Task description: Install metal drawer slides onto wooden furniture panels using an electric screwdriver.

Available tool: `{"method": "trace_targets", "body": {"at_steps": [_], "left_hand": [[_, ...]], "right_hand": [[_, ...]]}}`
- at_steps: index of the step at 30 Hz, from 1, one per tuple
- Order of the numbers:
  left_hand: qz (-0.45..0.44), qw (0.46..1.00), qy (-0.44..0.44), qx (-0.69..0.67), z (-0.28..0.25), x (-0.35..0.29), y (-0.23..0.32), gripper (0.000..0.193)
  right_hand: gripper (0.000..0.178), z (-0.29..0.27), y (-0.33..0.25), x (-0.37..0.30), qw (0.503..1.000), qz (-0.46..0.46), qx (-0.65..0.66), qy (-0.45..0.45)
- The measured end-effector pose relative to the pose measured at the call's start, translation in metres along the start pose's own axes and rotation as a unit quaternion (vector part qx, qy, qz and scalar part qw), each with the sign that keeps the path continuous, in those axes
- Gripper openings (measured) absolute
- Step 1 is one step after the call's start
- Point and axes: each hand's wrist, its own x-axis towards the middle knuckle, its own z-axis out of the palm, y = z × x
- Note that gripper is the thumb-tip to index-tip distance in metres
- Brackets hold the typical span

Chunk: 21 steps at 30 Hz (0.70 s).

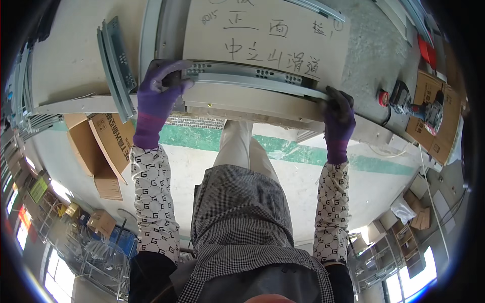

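Note:
A long grey metal drawer slide (242, 76) with several holes lies crosswise along the near edge of the workbench. My left hand (162, 83), in a purple glove with dark fingertips, is curled at its left end, thumb and forefinger either side of the metal. At the other end, my right hand (338, 113) in a matching glove has its fingers closed round the slide's tip. Part of that grip is hidden by the glove. Just beyond the slide lies a pale cardboard sheet (283, 38) with handwriting on it.
More metal slides (115, 68) are stacked left of my left hand, overhanging the bench edge. A cordless power tool (401, 98) lies on the right, near a cardboard box (429, 116). An open carton (103, 146) stands on the floor at the left.

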Motion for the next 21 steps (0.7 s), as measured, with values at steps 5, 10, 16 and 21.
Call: {"method": "trace_targets", "body": {"at_steps": [5, 10, 16, 21], "left_hand": [[0.004, 0.997, 0.023, 0.068, 0.010, -0.006, -0.004, 0.019], [-0.006, 0.999, 0.027, 0.041, 0.013, -0.003, -0.013, 0.017], [-0.003, 0.999, 0.020, 0.038, 0.012, -0.004, -0.014, 0.016], [-0.015, 0.998, 0.021, 0.063, 0.013, -0.005, -0.010, 0.015]], "right_hand": [[0.029, -0.002, -0.008, 0.002, 0.999, 0.022, -0.009, 0.024], [0.026, -0.001, -0.007, 0.002, 0.999, 0.003, -0.028, 0.041], [0.027, -0.003, -0.007, -0.001, 0.999, -0.002, -0.032, 0.042], [0.027, -0.003, -0.006, -0.001, 0.999, -0.004, -0.022, 0.036]]}}
